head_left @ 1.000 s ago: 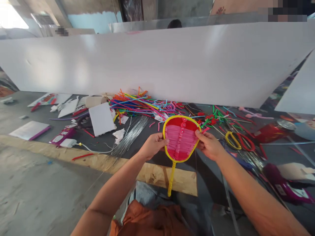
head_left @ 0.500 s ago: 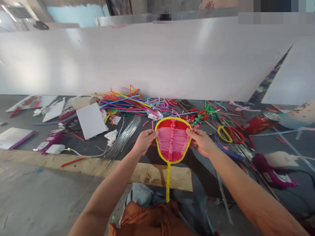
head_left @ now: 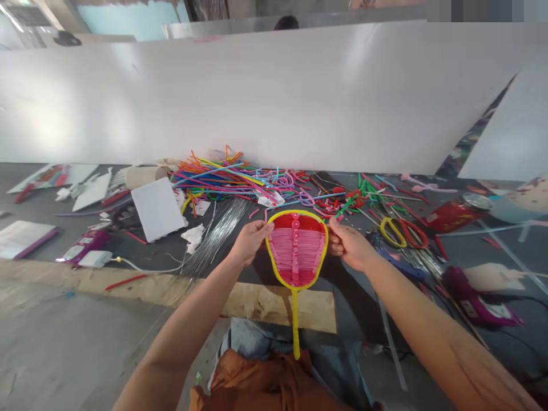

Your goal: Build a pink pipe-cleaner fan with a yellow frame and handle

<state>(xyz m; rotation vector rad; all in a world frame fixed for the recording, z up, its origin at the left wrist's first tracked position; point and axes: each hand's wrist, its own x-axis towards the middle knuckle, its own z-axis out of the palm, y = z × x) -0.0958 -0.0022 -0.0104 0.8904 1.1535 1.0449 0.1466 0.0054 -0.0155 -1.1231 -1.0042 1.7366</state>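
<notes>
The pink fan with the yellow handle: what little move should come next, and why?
Maybe bring the right hand down to the handle, because the left hand pinches the fan at its left edge, and neither hand holds the handle.

The right hand [head_left: 350,244] has taken its thumb off the front of the fan [head_left: 307,251]. The fan has dropped slightly, and its handle [head_left: 295,325], earlier slanting left toward its tip, now slants slightly right.
</notes>
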